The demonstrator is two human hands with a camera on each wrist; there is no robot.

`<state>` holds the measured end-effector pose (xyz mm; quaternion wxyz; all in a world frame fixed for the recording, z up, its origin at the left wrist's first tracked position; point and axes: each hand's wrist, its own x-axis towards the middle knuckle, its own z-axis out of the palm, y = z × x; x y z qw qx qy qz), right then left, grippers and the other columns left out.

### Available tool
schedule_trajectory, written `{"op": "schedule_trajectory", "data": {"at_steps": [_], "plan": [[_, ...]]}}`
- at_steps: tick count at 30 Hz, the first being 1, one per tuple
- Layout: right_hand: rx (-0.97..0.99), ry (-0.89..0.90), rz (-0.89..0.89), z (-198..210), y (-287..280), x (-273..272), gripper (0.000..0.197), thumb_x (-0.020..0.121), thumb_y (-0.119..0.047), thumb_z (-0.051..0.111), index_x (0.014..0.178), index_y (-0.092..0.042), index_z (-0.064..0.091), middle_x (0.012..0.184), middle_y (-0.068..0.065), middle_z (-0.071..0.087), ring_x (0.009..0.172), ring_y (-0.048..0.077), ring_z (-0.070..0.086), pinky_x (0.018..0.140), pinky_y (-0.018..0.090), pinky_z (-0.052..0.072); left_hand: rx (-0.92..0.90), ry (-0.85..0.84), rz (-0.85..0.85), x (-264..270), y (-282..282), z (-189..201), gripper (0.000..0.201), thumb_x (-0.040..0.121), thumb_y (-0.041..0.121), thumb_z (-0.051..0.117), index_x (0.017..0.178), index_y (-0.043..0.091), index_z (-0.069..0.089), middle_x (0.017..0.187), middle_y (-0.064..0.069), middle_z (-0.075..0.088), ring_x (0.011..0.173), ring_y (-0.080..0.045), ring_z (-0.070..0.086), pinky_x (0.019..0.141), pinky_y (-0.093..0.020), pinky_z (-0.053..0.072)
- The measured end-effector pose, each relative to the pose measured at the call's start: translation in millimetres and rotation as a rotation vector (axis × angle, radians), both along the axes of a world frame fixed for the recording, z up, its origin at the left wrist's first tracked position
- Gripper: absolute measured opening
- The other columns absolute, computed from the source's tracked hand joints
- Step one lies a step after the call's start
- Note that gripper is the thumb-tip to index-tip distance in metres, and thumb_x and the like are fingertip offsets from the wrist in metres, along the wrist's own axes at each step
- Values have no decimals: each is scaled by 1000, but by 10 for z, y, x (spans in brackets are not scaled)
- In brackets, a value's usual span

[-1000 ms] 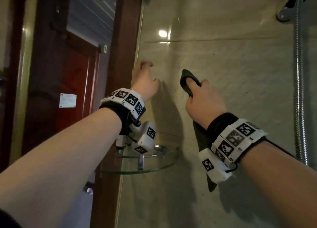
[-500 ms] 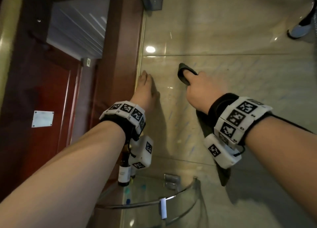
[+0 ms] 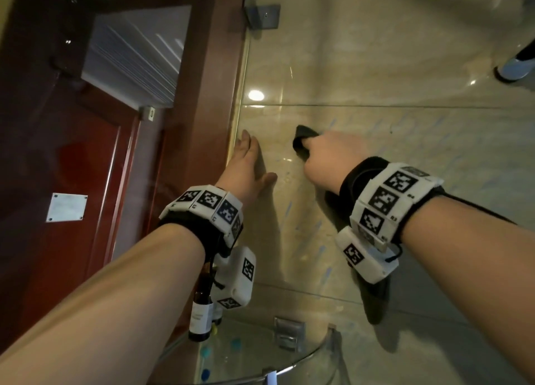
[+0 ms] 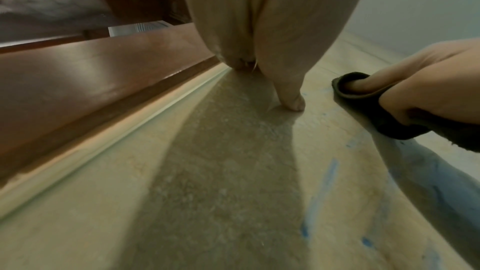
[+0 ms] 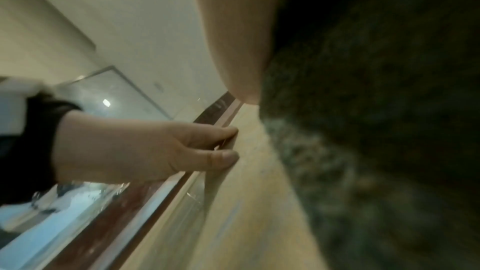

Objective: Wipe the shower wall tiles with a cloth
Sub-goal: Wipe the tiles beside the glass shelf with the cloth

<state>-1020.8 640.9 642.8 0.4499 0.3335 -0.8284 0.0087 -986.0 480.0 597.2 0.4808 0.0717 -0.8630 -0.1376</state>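
Centrally, your right hand [image 3: 327, 155] presses a dark cloth [image 3: 301, 141] against the beige shower wall tiles [image 3: 405, 182], with your fingers curled round the cloth's upper fold; the left wrist view shows one finger tucked inside that fold and the thumb clamping the fabric below it. From the grip, the rest of the cloth hangs down under your right wrist, past the white marker band [image 3: 388, 202] and its camera block, and ends in a loose point against the wall. Faint blue streaks [image 4: 322, 190] mark the tile surface below and to the left of this hand. Just to the left of your right hand, your left hand [image 3: 246, 167] lies flat on the same tiles, fingers straight and held together, thumb spread toward the cloth, holding nothing. Its fingertips reach the pale edge strip [image 4: 145, 114] where the tiles meet the reddish-brown wooden door frame [image 3: 208, 100], which runs along the outer side of this hand. Below your left wrist, a dark glass bottle [image 3: 201, 312] with a pale label stands on a curved glass corner shelf [image 3: 289, 367], close to the frame. Above both hands, a horizontal grout line crosses the wall, and a round light reflection [image 3: 256, 95] sits just above it. Higher still, a grey metal bracket [image 3: 262, 15] is fixed at the frame's edge
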Motion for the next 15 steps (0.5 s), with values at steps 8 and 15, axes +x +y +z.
{"op": "schedule_trajectory", "data": {"at_steps": [8,15], "plan": [[-106,-42,29,86,-28,28,37,93,-20,40,126,-18,56,100,6,59,93,25,58,71,32,40,6,10,-8,10,24,-34,83,96,24,58,153,6,1,161,-7,-12,149,-19,-9,115,-23,-2],[-101,-18,-20,276,24,56,33,93,-18,38,121,-17,57,84,3,54,81,22,52,70,32,42,15,24,-18,8,27,-41,81,96,22,58,153,6,2,161,-8,-11,149,-20,-8,115,-22,-2]]}}
